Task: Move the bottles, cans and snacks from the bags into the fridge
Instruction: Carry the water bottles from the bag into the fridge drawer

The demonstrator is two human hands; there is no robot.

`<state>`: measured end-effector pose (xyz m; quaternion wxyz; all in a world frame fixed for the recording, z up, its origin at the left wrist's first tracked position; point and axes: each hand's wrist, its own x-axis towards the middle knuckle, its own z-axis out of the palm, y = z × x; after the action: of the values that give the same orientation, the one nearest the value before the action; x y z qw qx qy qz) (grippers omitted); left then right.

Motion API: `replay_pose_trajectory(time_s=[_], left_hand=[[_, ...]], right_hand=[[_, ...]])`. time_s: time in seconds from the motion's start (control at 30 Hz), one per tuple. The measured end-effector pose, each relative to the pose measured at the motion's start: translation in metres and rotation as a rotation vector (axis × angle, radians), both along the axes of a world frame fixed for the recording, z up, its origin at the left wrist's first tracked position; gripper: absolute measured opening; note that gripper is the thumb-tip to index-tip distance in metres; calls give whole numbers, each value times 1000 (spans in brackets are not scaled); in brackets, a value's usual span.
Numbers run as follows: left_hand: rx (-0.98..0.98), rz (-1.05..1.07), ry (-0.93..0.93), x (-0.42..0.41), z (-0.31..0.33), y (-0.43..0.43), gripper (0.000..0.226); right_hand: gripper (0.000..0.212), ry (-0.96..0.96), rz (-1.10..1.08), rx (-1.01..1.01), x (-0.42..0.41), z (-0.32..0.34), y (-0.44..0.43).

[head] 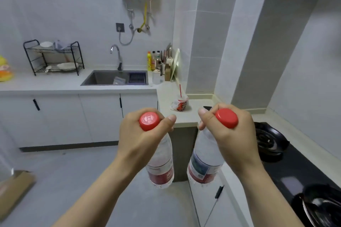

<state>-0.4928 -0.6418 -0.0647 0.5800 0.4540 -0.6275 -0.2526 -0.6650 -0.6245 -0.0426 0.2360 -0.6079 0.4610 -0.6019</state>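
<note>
I hold two clear water bottles with red caps and red-and-white labels, both upright in mid-air over the grey floor. My left hand (pixel 142 134) grips the neck of the left bottle (pixel 161 167) just under its cap. My right hand (pixel 228 134) grips the neck of the right bottle (pixel 203 164) the same way. The bottles hang side by side, a small gap between them. No fridge is in view. A yellow and orange bag (pixel 5 69) lies on the counter at the far left edge.
An L-shaped grey counter (pixel 55 83) runs ahead with a sink (pixel 114 78), a black dish rack (pixel 53 57) and condiment bottles (pixel 156 61). A crumpled snack wrapper (pixel 180 104) lies on its corner. A black stove with pans (pixel 271 142) is at right. A cardboard box (pixel 13 190) sits low left.
</note>
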Motion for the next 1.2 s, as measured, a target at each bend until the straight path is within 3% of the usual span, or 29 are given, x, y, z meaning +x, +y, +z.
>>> replay_pose_trajectory(time_s=[0.37, 0.67, 1.0, 1.2], left_hand=[[30, 460, 22, 121, -2, 11, 28], [59, 936, 16, 163, 2, 55, 28], [110, 1375, 55, 171, -1, 152, 29], [84, 1529, 80, 177, 3, 229, 31]], right_hand=[[23, 85, 451, -2, 136, -5, -69], [29, 73, 889, -9, 226, -11, -90], [33, 77, 1302, 6, 306, -18, -27], [31, 70, 1512, -8, 343, -15, 45]])
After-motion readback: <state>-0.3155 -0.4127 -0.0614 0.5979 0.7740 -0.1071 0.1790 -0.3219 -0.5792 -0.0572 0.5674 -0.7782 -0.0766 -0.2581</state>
